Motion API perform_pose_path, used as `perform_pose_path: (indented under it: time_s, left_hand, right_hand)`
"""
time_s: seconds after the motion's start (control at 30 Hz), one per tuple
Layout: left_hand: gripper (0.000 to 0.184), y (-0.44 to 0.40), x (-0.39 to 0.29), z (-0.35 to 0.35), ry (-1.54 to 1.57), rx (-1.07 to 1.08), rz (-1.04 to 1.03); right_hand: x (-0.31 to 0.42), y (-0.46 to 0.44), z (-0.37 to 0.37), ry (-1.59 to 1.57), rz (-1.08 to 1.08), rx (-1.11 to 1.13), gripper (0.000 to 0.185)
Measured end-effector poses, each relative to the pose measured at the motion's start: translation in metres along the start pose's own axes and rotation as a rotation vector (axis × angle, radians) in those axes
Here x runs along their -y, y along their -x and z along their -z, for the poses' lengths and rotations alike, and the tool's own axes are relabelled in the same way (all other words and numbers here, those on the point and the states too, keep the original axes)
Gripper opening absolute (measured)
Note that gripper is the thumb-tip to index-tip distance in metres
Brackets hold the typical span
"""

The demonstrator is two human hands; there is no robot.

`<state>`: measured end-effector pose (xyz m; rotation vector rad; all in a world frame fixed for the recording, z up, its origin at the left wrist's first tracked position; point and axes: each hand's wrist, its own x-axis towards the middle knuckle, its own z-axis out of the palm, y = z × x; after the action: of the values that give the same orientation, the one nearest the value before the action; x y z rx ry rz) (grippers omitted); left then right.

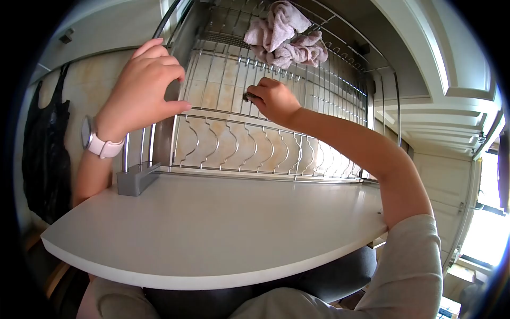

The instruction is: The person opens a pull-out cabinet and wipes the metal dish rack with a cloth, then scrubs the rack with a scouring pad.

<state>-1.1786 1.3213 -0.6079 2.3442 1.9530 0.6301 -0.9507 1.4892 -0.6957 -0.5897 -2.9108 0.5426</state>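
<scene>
Head view: a small dark piece (247,97) is pinched in the closed fingers of the right hand (273,100), at that hand's 9 o'clock and over the wire rack (223,39). The left hand (147,85) is farther off, also toward 9 o'clock, half open and apparently unfilled; whether the rack is touched by it cannot be told. The rack's wires are bright; the piece is mostly hidden, so its long axis cannot be read. A crumpled pink cloth (279,34) is seen toward 12 o'clock.
</scene>
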Motion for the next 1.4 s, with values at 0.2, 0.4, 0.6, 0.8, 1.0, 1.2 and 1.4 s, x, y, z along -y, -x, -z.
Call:
perform_pose_path:
  time_s: [0.2,0.4,0.6,0.8,1.0,1.2,1.4]
  left_hand:
    - [0.031,0.001,0.0,0.0,-0.023,-0.007,0.004]
    - [0.031,0.001,0.0,-0.001,-0.018,-0.03,-0.005]
    - [0.032,0.001,0.001,-0.001,-0.012,-0.025,0.006]
    - [0.032,-0.001,-0.001,0.002,-0.007,-0.005,0.034]
    - [0.033,-0.002,-0.004,0.006,-0.015,0.051,0.063]
    - [0.033,0.0,-0.004,0.005,-0.019,0.052,0.055]
    - [0.033,0.0,-0.003,0.006,-0.004,0.066,0.071]
  right_hand:
    - [-0.002,0.0,0.001,0.057,0.147,-0.06,0.014]
    - [-0.011,-0.009,0.002,-0.011,0.071,-0.054,0.013]
    - [-0.009,-0.014,0.009,-0.039,-0.001,0.06,0.015]
    - [0.001,-0.001,0.009,-0.054,0.139,0.106,0.014]
    - [0.002,-0.002,0.005,-0.091,0.009,-0.008,0.014]
    - [-0.016,-0.032,0.006,0.054,-0.098,-0.103,0.015]
    - [0.012,0.018,-0.002,-0.09,-0.01,0.032,0.017]
